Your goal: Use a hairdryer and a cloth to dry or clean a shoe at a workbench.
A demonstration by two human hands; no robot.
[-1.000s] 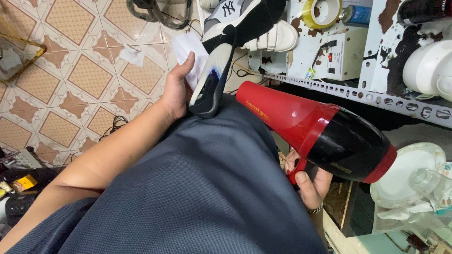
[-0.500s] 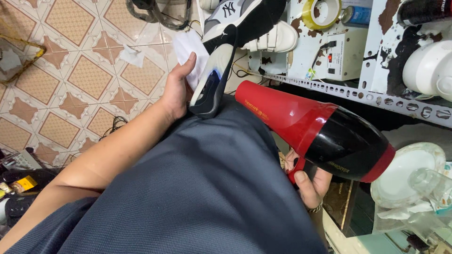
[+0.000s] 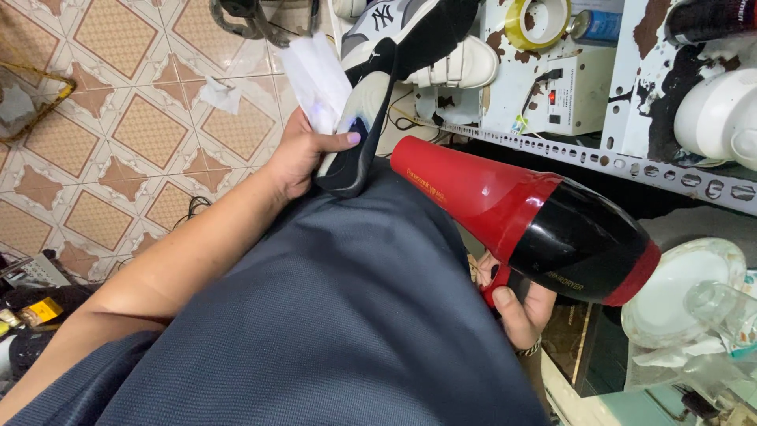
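Observation:
My left hand (image 3: 303, 158) grips a black, white and grey sneaker (image 3: 394, 63) by its sole end, with a white tissue (image 3: 319, 79) pressed against it. The shoe rests on my knee, which is covered in dark blue cloth (image 3: 339, 315). My right hand (image 3: 520, 304) holds the handle of a red and black hair dryer (image 3: 520, 213). Its red nozzle points at the shoe's heel end, a short gap away.
A rusty white metal shelf (image 3: 576, 142) at the right carries a roll of yellow tape (image 3: 536, 20), a white box device (image 3: 564, 87), white shoes (image 3: 461, 67) and a white pot (image 3: 714, 114). A white plate (image 3: 670, 292) lies below. Patterned floor tiles (image 3: 134, 118) spread to the left.
My left thumb has shifted onto the shoe's sole. The dryer and shoe stay almost where they were.

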